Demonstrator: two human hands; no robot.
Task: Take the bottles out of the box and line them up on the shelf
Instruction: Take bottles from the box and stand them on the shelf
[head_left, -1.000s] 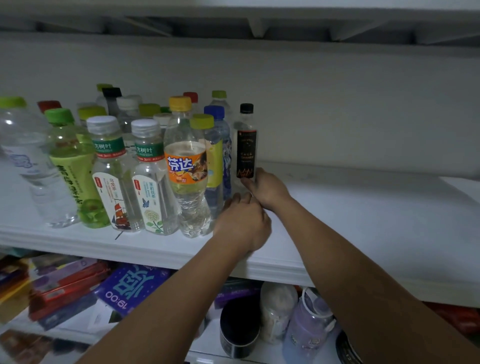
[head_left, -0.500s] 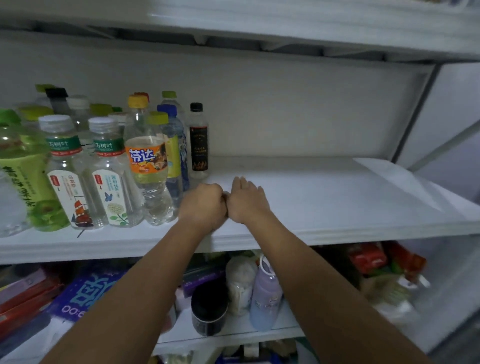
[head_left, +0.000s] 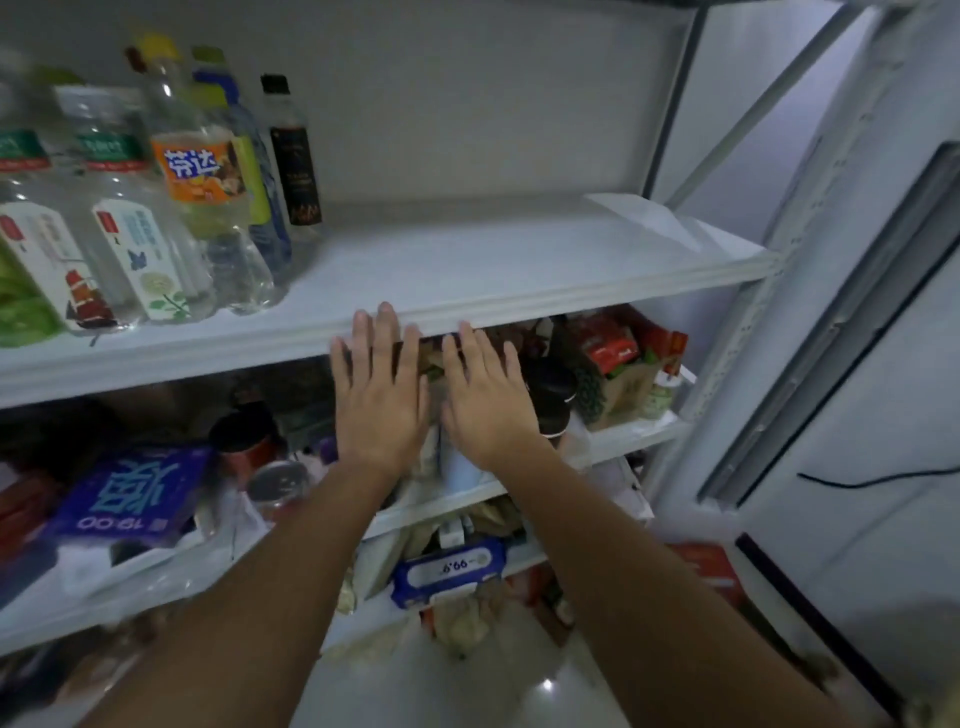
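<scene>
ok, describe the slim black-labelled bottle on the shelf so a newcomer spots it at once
Find the white upper shelf; plastic bottles crowd its left part. At that group's right end, toward the back, stands the slim clear bottle with black cap and black label. Neighbours like the orange-labelled clear bottle wear bright or white labels; only this label is black.

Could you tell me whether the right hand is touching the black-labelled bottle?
Apart. The head view shows the right hand open at the front edge of the shelf, with a stretch of bare shelf between it and the black-labelled bottle.
</scene>
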